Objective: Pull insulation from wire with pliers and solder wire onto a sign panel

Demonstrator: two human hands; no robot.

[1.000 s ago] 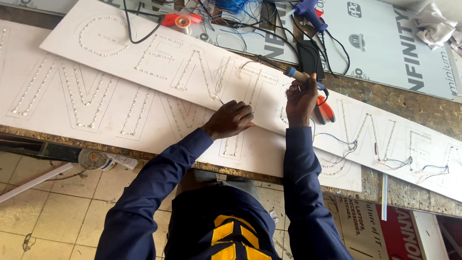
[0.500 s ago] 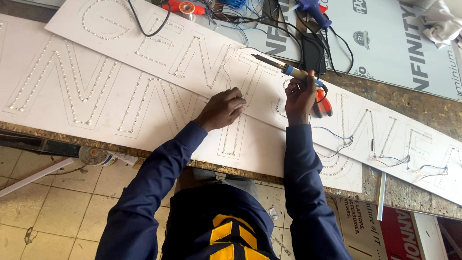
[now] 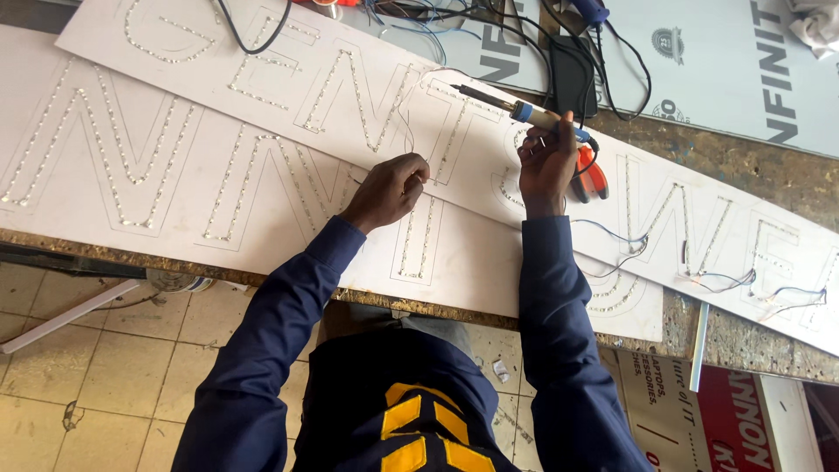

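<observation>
My left hand (image 3: 391,187) pinches a thin wire (image 3: 408,131) that rises from the white sign board (image 3: 288,87), whose letter outlines are filled with rows of small lights. My right hand (image 3: 545,163) grips a soldering iron (image 3: 507,106) with a blue and yellow handle, its dark tip pointing left above the board. A second white board (image 3: 131,192) with lit letters lies nearer me, under my left hand. Both arms wear dark blue sleeves.
Red-handled pliers (image 3: 592,175) lie just right of my right hand. Black and blue cables (image 3: 559,44) tangle at the far edge beside a grey printed panel (image 3: 725,61). Loose wires (image 3: 708,280) trail on the board's right end. The rough worktable edge (image 3: 743,341) and tiled floor (image 3: 87,367) lie below.
My left hand has lifted from flat on the board and now pinches the wire. My right hand with the soldering iron stays above the board, its tip angled left.
</observation>
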